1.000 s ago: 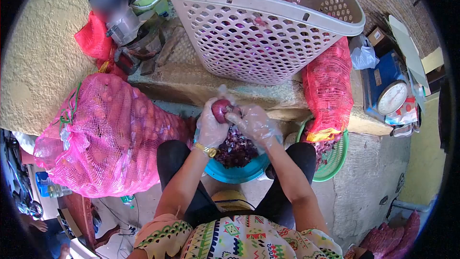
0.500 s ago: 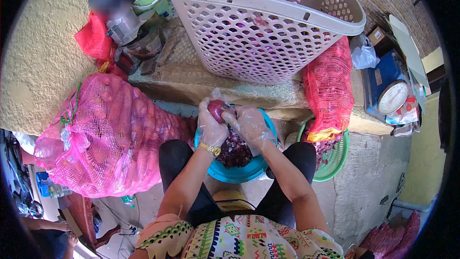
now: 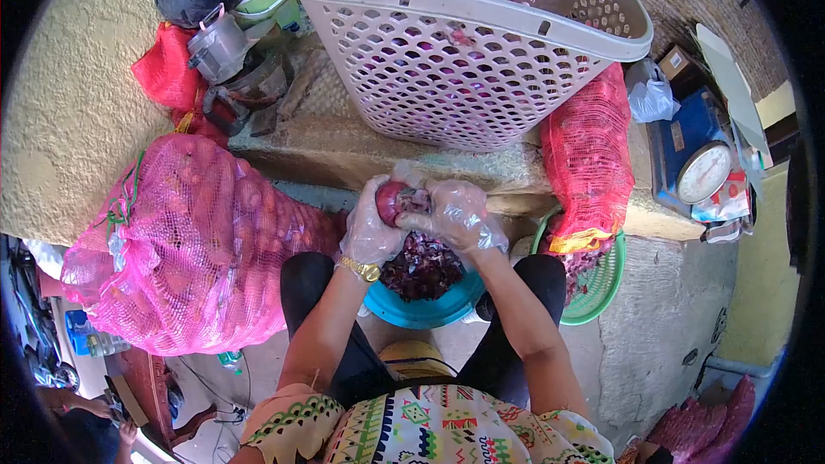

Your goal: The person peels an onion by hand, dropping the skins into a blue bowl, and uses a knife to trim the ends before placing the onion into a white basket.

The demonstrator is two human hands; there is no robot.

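One onion (image 3: 389,203) sits in the left hand (image 3: 369,230), which is closed about its left side, so the exposed side faces the right hand (image 3: 464,216). It looks nearly round, with no long axis to make out. Dark, ragged skin (image 3: 418,199) lies on its right, between it and the right hand, whose fingers are bent inward with the thumb at the onion's lower right; whether they are clamped on the skin I cannot tell. The left hand, bearing the onion, is the nearer. From the right hand, then, the onion lies just to the left, over the far part of the basin (image 3: 425,314), with the peelings (image 3: 421,273) below and closer to the person's body.
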